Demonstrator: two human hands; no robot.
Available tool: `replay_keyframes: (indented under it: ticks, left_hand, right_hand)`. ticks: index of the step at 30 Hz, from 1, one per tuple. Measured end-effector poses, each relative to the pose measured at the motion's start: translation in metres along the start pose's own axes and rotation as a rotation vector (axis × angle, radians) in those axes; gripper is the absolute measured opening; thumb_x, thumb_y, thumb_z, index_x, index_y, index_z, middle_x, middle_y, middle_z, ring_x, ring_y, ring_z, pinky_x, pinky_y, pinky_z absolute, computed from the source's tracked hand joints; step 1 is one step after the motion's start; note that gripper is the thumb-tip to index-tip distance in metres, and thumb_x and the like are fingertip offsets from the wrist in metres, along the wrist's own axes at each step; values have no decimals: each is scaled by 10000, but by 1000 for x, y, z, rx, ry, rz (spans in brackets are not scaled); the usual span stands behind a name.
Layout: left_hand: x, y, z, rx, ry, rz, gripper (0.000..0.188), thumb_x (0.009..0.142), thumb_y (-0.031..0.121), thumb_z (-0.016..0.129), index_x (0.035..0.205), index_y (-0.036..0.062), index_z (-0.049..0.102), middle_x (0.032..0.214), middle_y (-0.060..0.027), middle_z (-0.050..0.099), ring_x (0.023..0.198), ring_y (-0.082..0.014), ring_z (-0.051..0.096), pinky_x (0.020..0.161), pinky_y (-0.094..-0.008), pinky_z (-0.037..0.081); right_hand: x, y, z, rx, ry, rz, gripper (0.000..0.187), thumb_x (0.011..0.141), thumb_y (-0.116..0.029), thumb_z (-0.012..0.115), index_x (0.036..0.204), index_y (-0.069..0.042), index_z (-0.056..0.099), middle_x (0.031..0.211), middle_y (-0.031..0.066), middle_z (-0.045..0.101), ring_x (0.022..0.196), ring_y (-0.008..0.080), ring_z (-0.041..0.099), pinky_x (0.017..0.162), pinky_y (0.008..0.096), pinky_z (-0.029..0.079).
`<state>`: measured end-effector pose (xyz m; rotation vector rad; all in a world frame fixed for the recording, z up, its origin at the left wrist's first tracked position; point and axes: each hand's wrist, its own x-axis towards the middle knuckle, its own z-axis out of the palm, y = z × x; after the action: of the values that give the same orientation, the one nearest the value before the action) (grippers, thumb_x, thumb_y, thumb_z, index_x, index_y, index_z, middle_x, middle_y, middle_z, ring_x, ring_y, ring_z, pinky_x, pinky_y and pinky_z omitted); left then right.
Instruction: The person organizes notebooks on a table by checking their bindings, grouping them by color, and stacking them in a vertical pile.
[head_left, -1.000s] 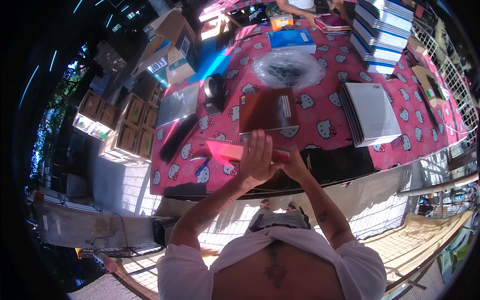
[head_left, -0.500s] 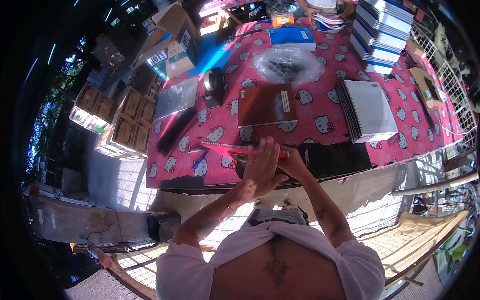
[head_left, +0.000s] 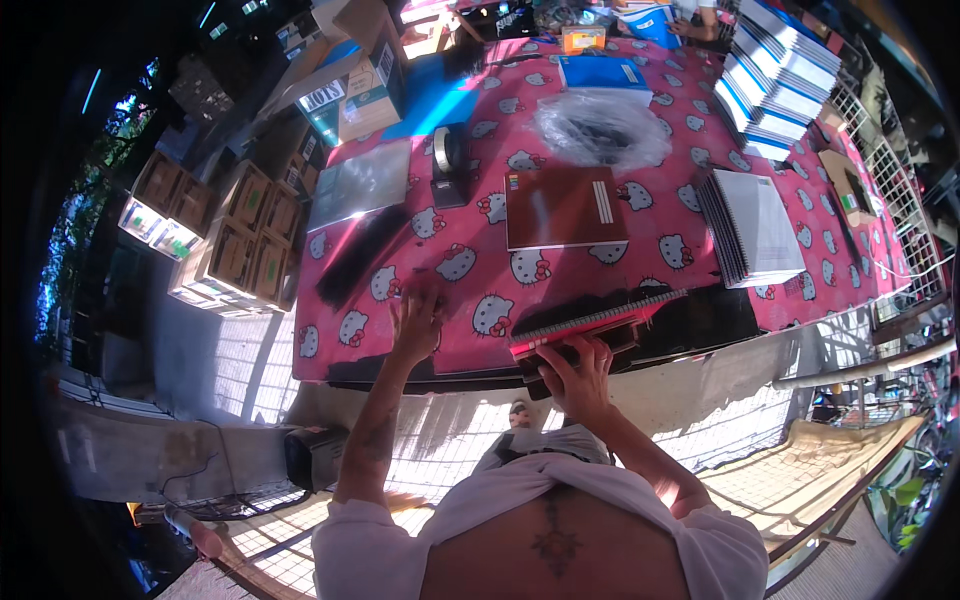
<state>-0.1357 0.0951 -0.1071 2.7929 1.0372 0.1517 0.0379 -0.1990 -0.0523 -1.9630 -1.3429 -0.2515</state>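
Note:
My right hand (head_left: 580,375) grips a red spiral notebook (head_left: 600,324) by its near side at the table's front edge. The notebook stands tilted, its wire binding up; a dark brown part shows under it. To the left, my left hand (head_left: 416,318) reaches low over the pink tablecloth with its fingers apart. Whatever lies under those fingers is hidden. Beyond my hands a brown notebook (head_left: 565,209) lies flat. A black tape dispenser (head_left: 450,172) stands behind my left hand, beside a clear plastic sheet pack (head_left: 360,185).
Spiral notebooks (head_left: 757,228) are stacked at right, with a tall notebook pile (head_left: 780,85) behind. A plastic wrap bundle (head_left: 602,130), a blue notebook (head_left: 603,76) and an open carton (head_left: 365,100) stand farther back. Another person's hand (head_left: 690,30) holds a blue item. Boxes (head_left: 240,235) stand left.
My left hand has left the notebook and moved left to where a blue pen lay. My right hand has tilted the notebook and shifted it right. The other person has lifted a blue item.

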Motion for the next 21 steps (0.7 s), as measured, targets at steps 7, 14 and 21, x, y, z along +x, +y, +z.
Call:
replay_keyframes:
  ticks: [7, 14, 21]
  left_hand:
    - [-2, -28, -27, -359, 275, -114, 396, 993, 366, 473, 1324, 162, 544, 1113, -171, 628, 920, -355, 613, 789, -498, 498]
    - [-21, 74, -90, -1641, -287, -227, 391, 998, 364, 452, 1205, 47, 547, 996, -123, 681, 799, -206, 678, 712, -385, 566]
    - [-14, 112, -116, -2016, -453, -178, 389, 1016, 289, 433, 1252, -12, 500, 1066, -225, 662, 954, -351, 691, 782, -464, 585]
  right_hand:
    - [74, -24, 32, -187, 32, 35, 453, 826, -221, 677, 1274, -238, 613, 1172, 69, 462, 1061, 282, 441, 874, 469, 342]
    - [160, -34, 14, -241, 78, -76, 257, 840, -187, 667, 1095, -153, 657, 1028, 61, 635, 949, 261, 614, 824, 420, 458]
    - [164, -50, -2, -85, 14, 2, 142, 808, -154, 694, 938, -111, 660, 896, 66, 663, 808, 322, 658, 681, 437, 519]
